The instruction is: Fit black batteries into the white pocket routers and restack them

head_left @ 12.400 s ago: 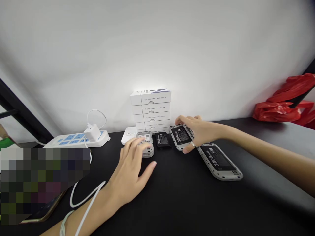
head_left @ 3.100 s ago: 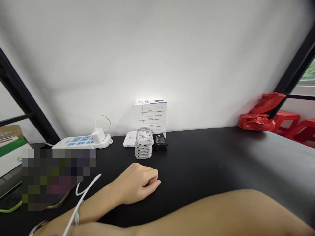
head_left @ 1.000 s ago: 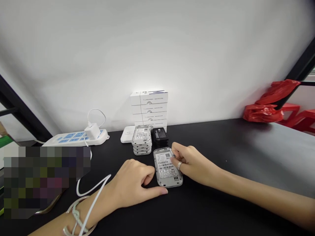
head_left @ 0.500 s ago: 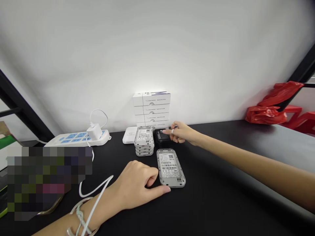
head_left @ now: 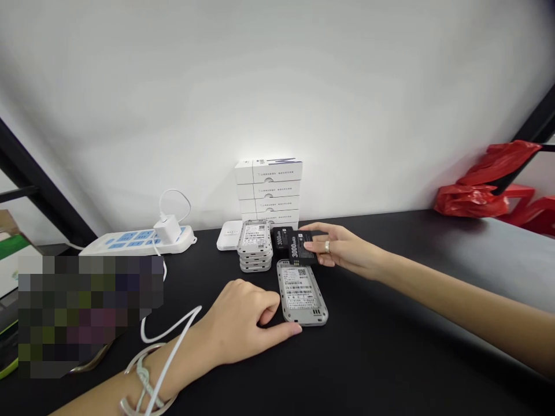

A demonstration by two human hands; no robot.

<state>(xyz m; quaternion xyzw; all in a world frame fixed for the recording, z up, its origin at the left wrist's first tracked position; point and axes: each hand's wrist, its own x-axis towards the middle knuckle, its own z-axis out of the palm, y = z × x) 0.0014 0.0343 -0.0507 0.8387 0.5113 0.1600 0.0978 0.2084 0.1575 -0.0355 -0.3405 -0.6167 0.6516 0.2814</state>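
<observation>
A black 3000mAh battery is gripped between the thumb and fingers of my right hand, over the far end of a grey device shell. That shell lies on the black table with its labelled inside facing up. My left hand rests beside the shell's near left edge, fingers curled under and thumb stretched along the near edge; whether it holds anything is hidden. Another black battery lies behind the held one. To its left stands a stack of similar shells.
White boxes are stacked against the wall, with white covers to their left. A power strip with a white charger stands at left. Its cable crosses my left wrist. Red bags sit at far right.
My right hand has taken hold of a battery from the black pile and brought it up, nearer and to the right, over the shell. My left hand has hardly moved.
</observation>
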